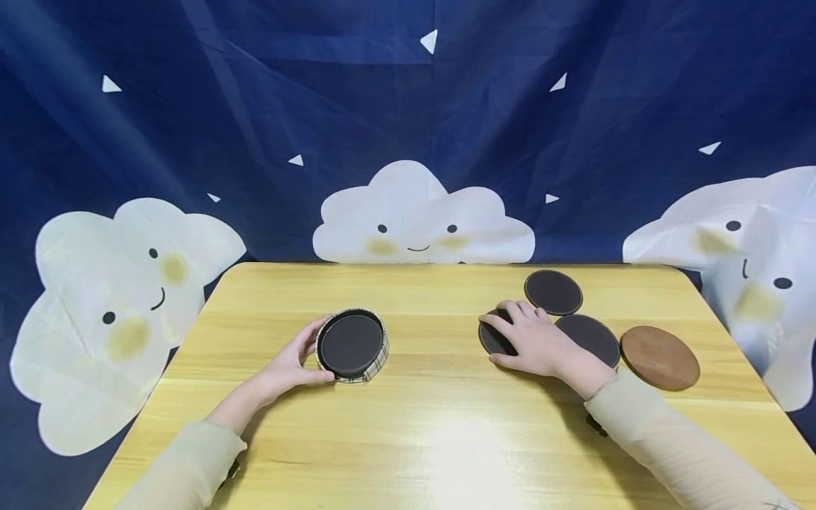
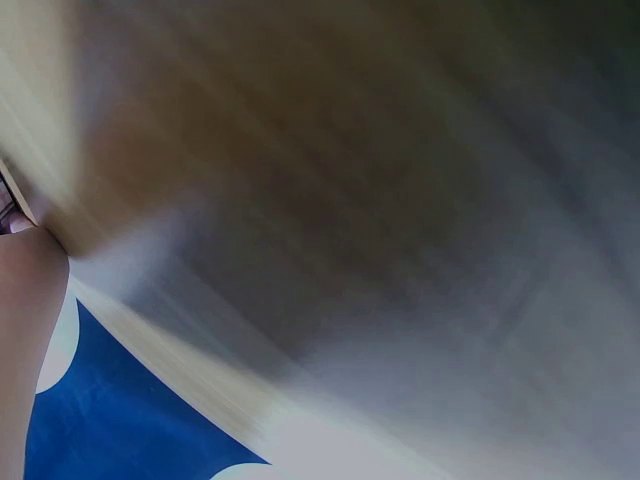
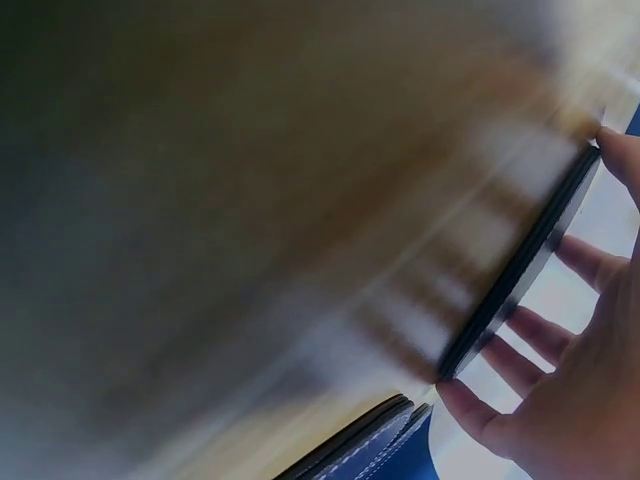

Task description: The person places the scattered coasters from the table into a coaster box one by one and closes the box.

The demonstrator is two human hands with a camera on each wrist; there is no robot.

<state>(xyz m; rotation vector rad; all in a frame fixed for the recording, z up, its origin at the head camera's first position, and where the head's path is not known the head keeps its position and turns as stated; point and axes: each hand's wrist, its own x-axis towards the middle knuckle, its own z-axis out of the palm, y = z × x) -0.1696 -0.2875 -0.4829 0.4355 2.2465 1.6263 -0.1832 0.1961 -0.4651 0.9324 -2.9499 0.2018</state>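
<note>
On the left of the table, my left hand (image 1: 295,365) holds a round coaster holder (image 1: 377,364) with a plaid side, its thumb at the near side and its fingers around the left side. A black disc lies inside the holder. To the right, my right hand (image 1: 532,343) grips a round black coaster (image 1: 494,336) by its rim with spread fingers and thumb. From the right wrist, that coaster (image 3: 525,262) appears edge-on between the fingertips. The left wrist view shows only part of the left hand (image 2: 30,320); the holder is mostly out of sight there.
Two more black coasters (image 1: 553,292) lie behind and beside my right hand, one partly under the wrist. A brown wooden-looking disc (image 1: 659,358) is farther right. The wooden table (image 1: 395,439) ends against a dark blue curtain (image 1: 357,85) with clouds.
</note>
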